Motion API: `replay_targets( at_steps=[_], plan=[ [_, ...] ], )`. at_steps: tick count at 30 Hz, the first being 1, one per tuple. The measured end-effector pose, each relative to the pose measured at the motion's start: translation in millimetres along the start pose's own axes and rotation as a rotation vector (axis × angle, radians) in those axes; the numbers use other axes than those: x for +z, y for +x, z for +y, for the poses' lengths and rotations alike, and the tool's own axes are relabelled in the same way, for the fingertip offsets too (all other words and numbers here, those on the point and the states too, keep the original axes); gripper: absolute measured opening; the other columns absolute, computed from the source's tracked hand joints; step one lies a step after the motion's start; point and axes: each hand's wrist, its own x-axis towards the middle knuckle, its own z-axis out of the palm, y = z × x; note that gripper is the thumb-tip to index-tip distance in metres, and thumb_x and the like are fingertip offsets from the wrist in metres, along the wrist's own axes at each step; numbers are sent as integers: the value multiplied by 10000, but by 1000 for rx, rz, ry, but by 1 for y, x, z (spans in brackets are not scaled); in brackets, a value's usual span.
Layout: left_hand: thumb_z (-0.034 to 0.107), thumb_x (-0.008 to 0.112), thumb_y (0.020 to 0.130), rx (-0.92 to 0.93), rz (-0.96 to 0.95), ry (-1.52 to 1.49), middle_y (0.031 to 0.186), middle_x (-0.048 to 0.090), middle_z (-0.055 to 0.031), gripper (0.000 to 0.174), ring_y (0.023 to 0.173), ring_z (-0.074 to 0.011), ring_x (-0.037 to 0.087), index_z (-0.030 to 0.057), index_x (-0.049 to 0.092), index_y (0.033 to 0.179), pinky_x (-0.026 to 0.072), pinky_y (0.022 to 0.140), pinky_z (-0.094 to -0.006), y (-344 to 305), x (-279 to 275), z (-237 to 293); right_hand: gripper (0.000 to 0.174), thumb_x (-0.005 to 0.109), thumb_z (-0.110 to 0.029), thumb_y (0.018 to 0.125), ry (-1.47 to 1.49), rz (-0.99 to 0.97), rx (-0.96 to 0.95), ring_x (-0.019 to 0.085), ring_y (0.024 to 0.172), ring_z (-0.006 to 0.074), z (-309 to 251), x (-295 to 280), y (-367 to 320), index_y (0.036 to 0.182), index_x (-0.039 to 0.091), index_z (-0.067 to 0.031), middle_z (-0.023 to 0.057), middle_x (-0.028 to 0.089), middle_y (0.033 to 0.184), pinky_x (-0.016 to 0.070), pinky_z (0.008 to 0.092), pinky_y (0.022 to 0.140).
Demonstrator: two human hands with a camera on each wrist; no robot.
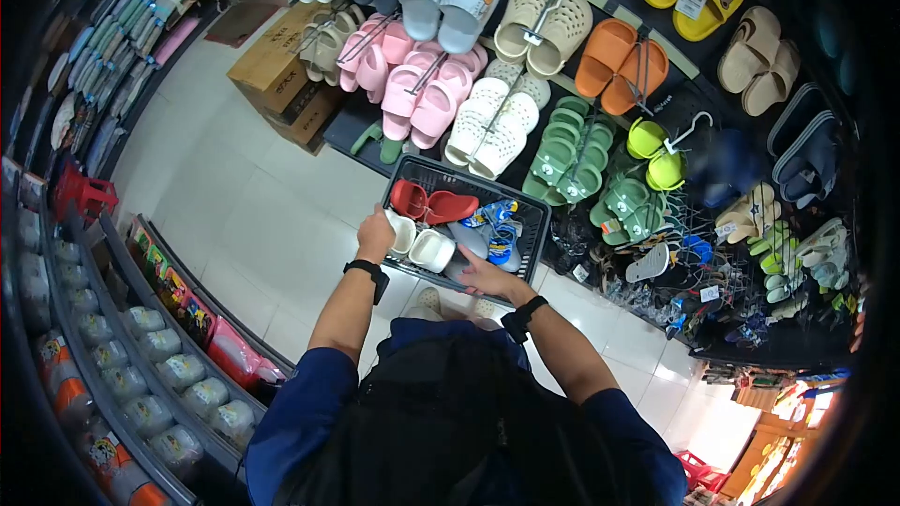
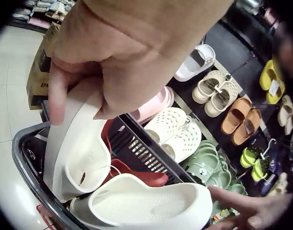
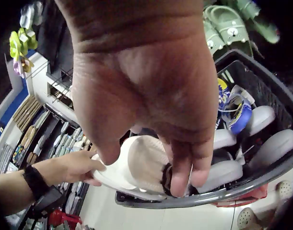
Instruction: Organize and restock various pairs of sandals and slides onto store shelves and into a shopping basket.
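Handling white slippers in a black basket

The left hand point(image 1: 377, 236) is gripping a white slipper point(image 2: 77, 148) upright at the basket's point(image 1: 469, 182) left end. The right hand point(image 1: 483, 275) is resting loose-fingered beside the second white slipper point(image 2: 151, 203); steadying both probably helps.

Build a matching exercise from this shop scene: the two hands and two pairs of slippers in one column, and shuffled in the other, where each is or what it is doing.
Column one
1. left hand
2. right hand
3. red slippers
4. orange slippers

Column two
A. hang on the display wall
B. lie inside the basket
C. grips a white slipper
D. is at the basket's near rim

Pairs: 1-C, 2-D, 3-B, 4-A
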Motion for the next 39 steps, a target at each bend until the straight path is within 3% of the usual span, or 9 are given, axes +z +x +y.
replay_targets(
  at_steps=[4, 7, 10, 14, 15, 24, 30, 34, 39],
  plan=[
    [91, 603, 833, 3, -8, -55, 1003, 684, -296, 473, 971, -459, 671, -1, 506, 1286, 541, 867, -528, -17, -10, -8, 883, 628, -312, 964, -19, 6, -65, 655, 822, 170, -12, 14, 30, 1608, 28, -238, 108, 610, 1107, 531, 289, 657],
    [126, 633, 825, 22, 47, -170, 1009, 675, -314, 508, 969, -485, 658, -16, 482, 1289, 520, 901, -530, -32, -26, -15, 549, 646, -336, 943, 72, 252, -113, 691, 762, 188, -15, 22, 48, 1433, 460, -173, 135, 648, 949, 517, 339, 548],
    [120, 633, 824, 40, 78, -240, 1030, 668, -323, 501, 988, -488, 650, -18, 474, 1279, 510, 906, -533, -49, -41, -21, 371, 672, -305, 911, -123, 369, -63, 705, 813, 264, -24, 18, 53, 1222, 588, -120, 177, 668, 937, 542, 406, 642],
    [104, 629, 829, 18, 159, -353, 1058, 658, -334, 512, 1001, -487, 648, -17, 466, 1299, 509, 903, -527, -68, -67, -26, 249, 673, -227, 877, -397, 810, -571, 674, 680, 286, -24, 16, 42, 1070, 586, -95, 180, 657, 768, 517, 420, 630],
    [77, 608, 847, 29, 180, -464, 1077, 656, -314, 536, 990, -434, 672, -28, 429, 1341, 562, 824, -484, -68, -71, -29, 240, 652, -142, 832, -216, 676, -290, 644, 975, 413, -67, 17, 4, 1046, 573, -67, 221, 667, 990, 499, 464, 834],
    [38, 589, 869, 286, 360, -1239, 1116, 671, -145, 524, 992, -232, 665, -26, 451, 1370, 600, 753, -344, -57, -88, 55, 413, 637, -36, 823, -92, 1374, -593, 584, 1088, 406, -117, -6, -62, 1196, 470, 23, 252, 583, 1152, 455, 444, 957],
    [101, 652, 903, 58, -671, -1332, 1090, 686, -109, 379, 905, -225, 701, 19, 568, 1263, 609, 704, -324, -60, -101, 121, 511, 580, 10, 821, -51, 1621, -642, 544, 1192, 389, -112, -26, -102, 1313, 448, 53, 239, 554, 1238, 421, 433, 1030],
    [55, 615, 925, 180, -853, -1549, 1153, 668, -136, 419, 934, -270, 711, 12, 507, 1328, 616, 755, -334, -67, -106, 163, 634, 526, 55, 808, 168, 1638, -760, 502, 1292, 318, -101, -46, -124, 1423, 376, 74, 214, 494, 1392, 373, 397, 1107],
    [48, 588, 949, 289, -1027, -1649, 1206, 637, -168, 452, 1004, -324, 699, 30, 442, 1376, 622, 777, -342, -71, -93, 217, 604, 429, 118, 839, 934, 1118, -1058, 525, 1284, 260, -115, -61, -161, 1431, 359, 22, 156, 505, 1391, 438, 400, 1086]
  ],
)
